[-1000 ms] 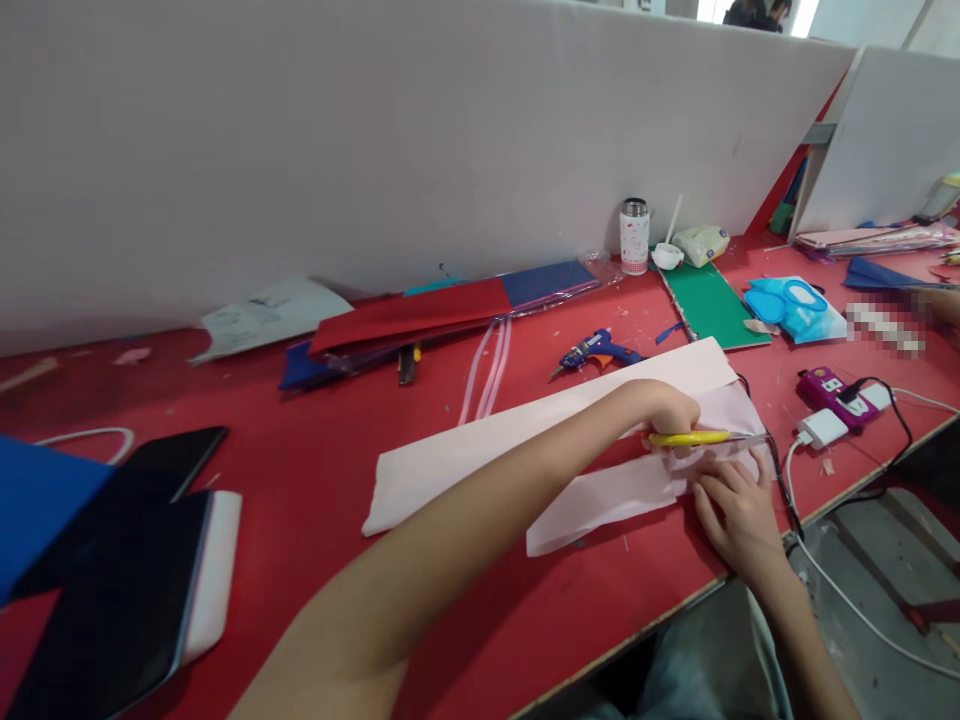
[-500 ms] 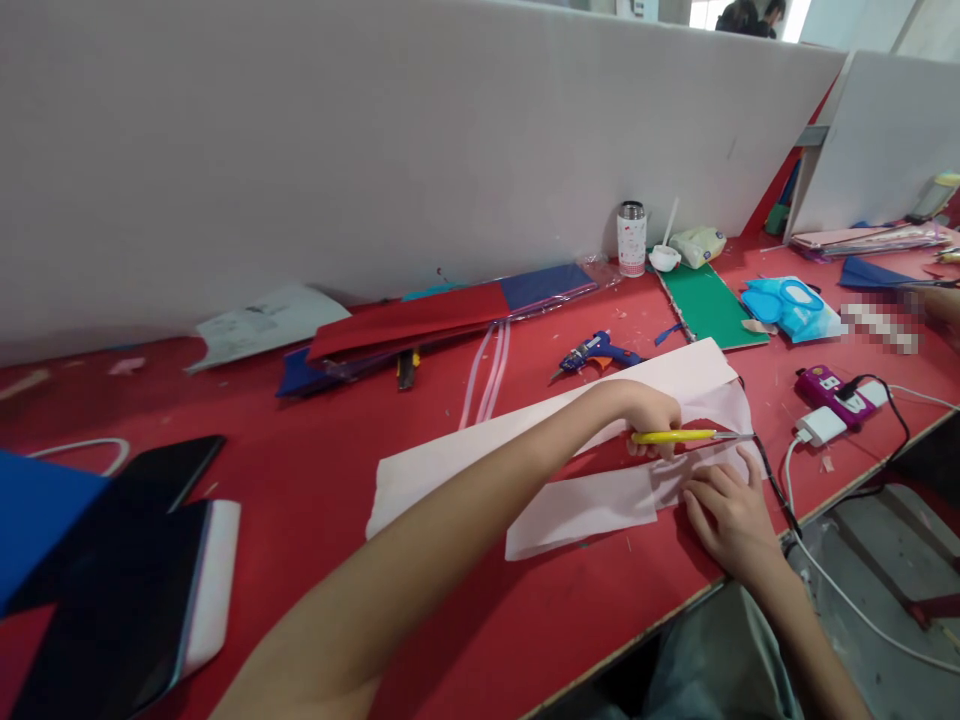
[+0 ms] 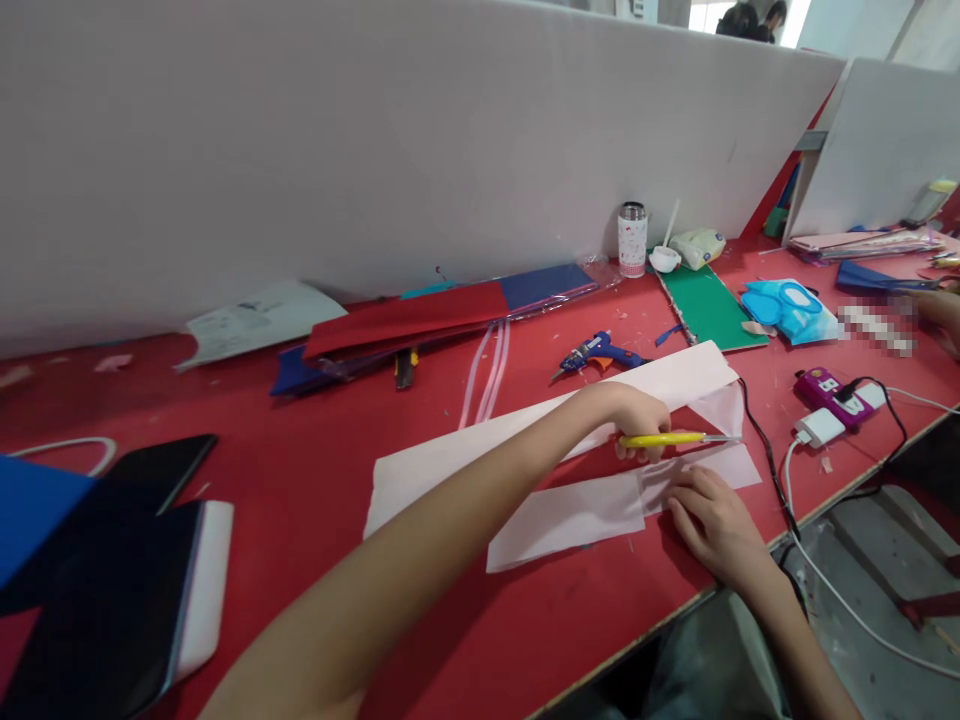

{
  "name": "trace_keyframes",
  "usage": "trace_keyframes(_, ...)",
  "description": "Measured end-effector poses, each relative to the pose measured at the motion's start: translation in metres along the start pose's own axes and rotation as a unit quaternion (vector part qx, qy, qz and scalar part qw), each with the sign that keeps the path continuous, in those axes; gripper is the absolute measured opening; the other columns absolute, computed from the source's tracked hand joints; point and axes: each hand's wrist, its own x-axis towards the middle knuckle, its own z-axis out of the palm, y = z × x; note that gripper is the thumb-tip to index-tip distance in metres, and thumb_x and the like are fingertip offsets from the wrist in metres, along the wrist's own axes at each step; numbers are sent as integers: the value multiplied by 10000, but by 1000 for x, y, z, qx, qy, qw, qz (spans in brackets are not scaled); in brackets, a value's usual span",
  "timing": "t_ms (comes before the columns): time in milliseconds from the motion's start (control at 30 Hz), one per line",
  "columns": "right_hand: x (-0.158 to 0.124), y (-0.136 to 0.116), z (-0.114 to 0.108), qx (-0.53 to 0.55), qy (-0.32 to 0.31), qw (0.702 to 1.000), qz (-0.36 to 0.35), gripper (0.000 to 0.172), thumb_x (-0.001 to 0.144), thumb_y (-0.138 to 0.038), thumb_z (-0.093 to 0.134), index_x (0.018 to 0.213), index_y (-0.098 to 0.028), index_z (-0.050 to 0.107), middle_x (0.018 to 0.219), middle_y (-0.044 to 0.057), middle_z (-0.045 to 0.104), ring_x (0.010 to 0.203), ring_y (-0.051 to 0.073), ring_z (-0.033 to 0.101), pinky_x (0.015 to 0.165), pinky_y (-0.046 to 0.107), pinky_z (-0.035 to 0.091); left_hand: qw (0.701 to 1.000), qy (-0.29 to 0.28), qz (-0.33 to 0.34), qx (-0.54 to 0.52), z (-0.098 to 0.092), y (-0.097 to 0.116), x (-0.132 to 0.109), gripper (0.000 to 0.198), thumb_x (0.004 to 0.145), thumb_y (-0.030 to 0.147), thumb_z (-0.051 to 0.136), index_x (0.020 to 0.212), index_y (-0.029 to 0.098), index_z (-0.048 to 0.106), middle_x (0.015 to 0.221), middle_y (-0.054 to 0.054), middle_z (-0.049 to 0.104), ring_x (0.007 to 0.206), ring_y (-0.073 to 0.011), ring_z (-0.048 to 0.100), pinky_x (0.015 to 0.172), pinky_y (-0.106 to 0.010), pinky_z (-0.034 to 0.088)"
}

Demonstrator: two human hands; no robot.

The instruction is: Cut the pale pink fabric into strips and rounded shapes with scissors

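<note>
My left hand reaches across from the left, closed around a slim yellow-handled craft knife. Its thin metal tip points right, over the end of the pale pink sheet. My right hand rests below the knife, fingers slightly bent and apart, fingertips on the near strip of pale pink sheet. That strip looks thin and partly see-through at its right end. Behind it runs a longer pale pink strip, partly covered by my left forearm. A gap of red table shows between the two strips.
A blue glue gun lies behind the strips. A purple power adapter with cables sits right, near the table edge. Farther back stand a white bottle, a green board and blue wipes. Another person's hand shows far right.
The knife in my left hand has shifted slightly left, and my right hand has moved left too. The near strip has slid left and its right end lies flatter.
</note>
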Motion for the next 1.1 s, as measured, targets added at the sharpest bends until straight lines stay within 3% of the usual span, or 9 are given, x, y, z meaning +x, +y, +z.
trace_keyframes(133, -1, -2, 0, 16, -10, 1000, 19, 239, 927, -177, 424, 812, -199, 633, 869, 64, 629, 812, 178, 579, 732, 300, 512, 999, 2, 9, 39, -3, 4, 5, 400, 603, 343, 658, 946, 142, 695, 698, -49, 676, 604, -180, 589, 560, -284, 491)
trace_keyframes(300, -2, -2, 1, 22, -9, 999, 32, 247, 933, -193, 417, 834, -202, 643, 887, 71, 634, 826, 187, 573, 746, 320, 511, 994, 30, 10, 100, -3, 7, 9, 340, 603, 340, 658, 881, 148, 700, 727, -51, 668, 627, -178, 556, 596, -290, 468)
trace_keyframes(567, -4, -1, 2, 20, -5, 999, 31, 252, 937, -199, 417, 837, -190, 649, 898, 74, 632, 848, 178, 575, 769, 302, 512, 989, 62, -11, 131, -3, 12, 1, 340, 687, 308, 574, 948, 123, 689, 773, -85, 694, 579, -177, 571, 557, -283, 464)
trace_keyframes(767, -5, 0, 3, 28, -8, 999, 39, 227, 928, -184, 421, 861, -186, 638, 894, 86, 633, 863, 196, 581, 771, 331, 525, 982, 78, -16, 170, 6, 21, 2, 251, 654, 177, 539, 815, 109, 719, 731, -99, 699, 583, -190, 569, 583, -289, 452)
trace_keyframes(1100, -6, 2, 4, 40, -15, 998, 37, 204, 910, -154, 434, 915, -188, 635, 921, 95, 628, 906, 212, 585, 793, 360, 534, 967, 167, -8, 191, 12, 30, 2, 219, 728, 210, 536, 820, 113, 709, 774, -100, 702, 563, -154, 530, 511, -255, 367)
